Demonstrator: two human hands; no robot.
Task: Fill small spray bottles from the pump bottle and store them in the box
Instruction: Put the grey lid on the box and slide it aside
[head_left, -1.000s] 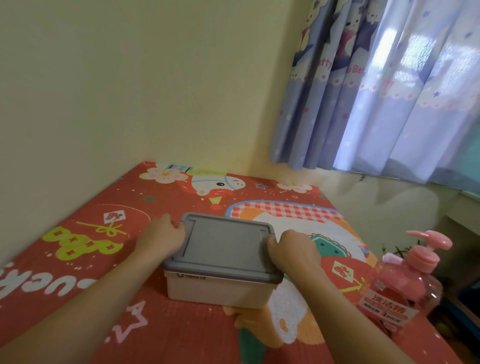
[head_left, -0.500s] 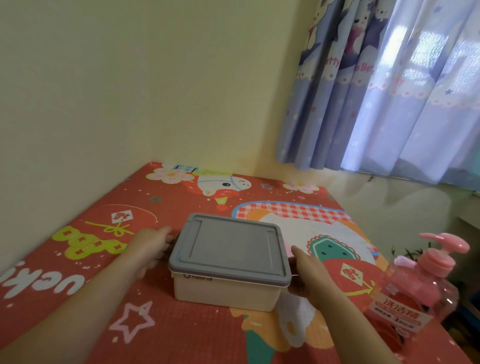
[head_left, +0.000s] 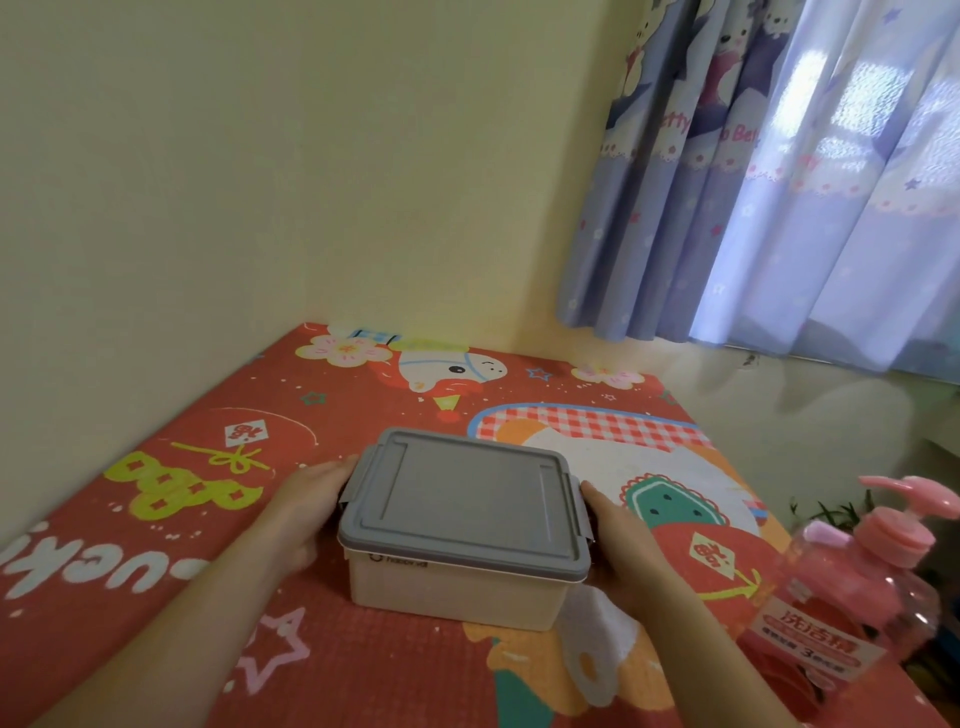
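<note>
A cream storage box with a grey lid stands in the middle of the red patterned table. The lid is on and its side latches stick out. My left hand rests against the box's left side at the latch. My right hand rests against the right side at the other latch. A pink pump bottle with a red label stands at the table's right edge, apart from both hands. No small spray bottles are in view.
The table sits in a corner, with a yellow wall at the left and back. Blue printed curtains hang at the back right. The table's right edge drops off just beyond the pump bottle.
Both hands came off the top of the lid and moved down to the box's two sides, at the latches. The view tilted slightly; the box stayed put.
</note>
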